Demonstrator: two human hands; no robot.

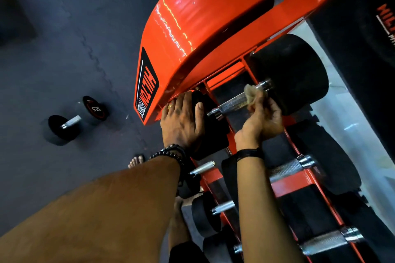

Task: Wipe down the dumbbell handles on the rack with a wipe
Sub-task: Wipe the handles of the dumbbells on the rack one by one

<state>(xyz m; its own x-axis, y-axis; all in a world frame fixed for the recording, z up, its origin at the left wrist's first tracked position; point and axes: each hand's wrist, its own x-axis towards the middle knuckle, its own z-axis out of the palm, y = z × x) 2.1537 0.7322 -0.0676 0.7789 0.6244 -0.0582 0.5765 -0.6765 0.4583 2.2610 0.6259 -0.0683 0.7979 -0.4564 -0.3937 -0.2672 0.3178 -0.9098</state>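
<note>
A large black dumbbell lies on the orange rack, its knurled steel handle running between two black heads. My right hand pinches a crumpled beige wipe against the handle's far end, close to the big head. My left hand lies flat with straight fingers on the near head. More dumbbells sit lower on the rack, their handles partly hidden behind my right forearm.
A small dumbbell marked 25 lies on the dark rubber floor at the left. My foot shows near the rack's base. The rack's orange upper shelf overhangs the row. A dark panel with lettering stands at the right.
</note>
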